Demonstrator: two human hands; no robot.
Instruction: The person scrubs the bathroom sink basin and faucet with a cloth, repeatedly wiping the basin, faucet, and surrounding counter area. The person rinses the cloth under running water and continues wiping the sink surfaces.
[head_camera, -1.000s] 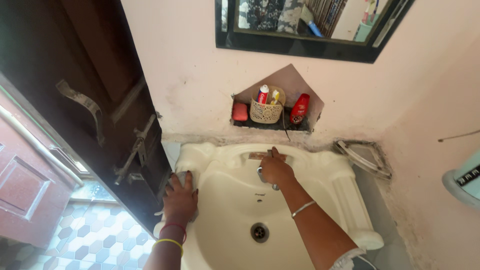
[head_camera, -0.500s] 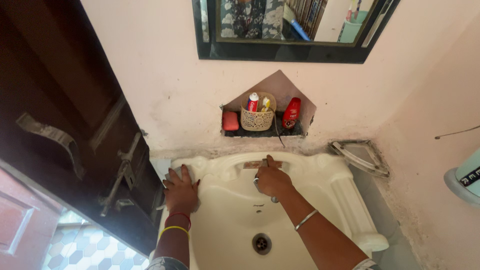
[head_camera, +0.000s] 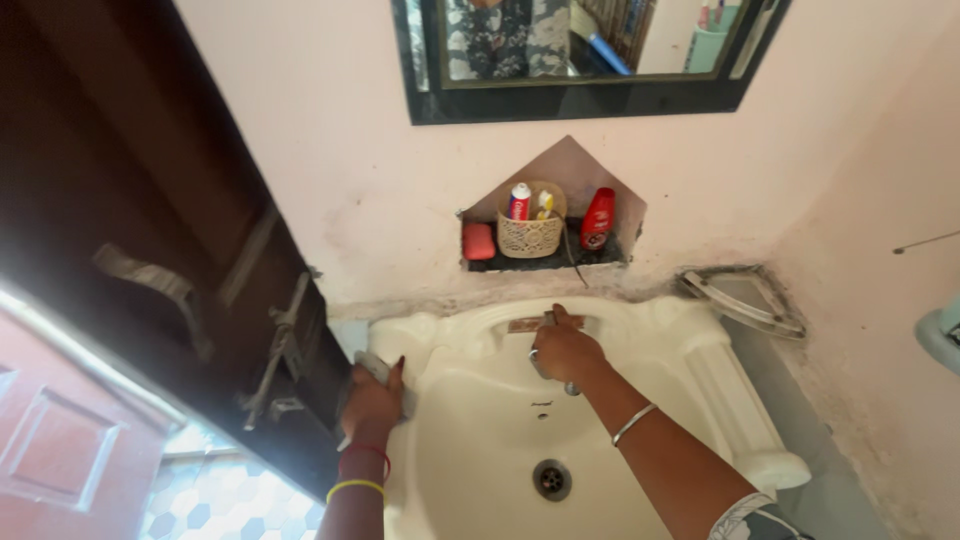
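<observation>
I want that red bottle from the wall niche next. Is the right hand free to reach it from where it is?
Probably yes: the right hand rests on the tap, and the red bottle stands in the open niche straight above it, with nothing between them.

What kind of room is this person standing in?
Most likely a home bathroom or washroom. A white wash basin is fixed to the wall, a mirror hangs above it, and a wall niche holds soap and toiletries. The right hand is on the tap.
</observation>
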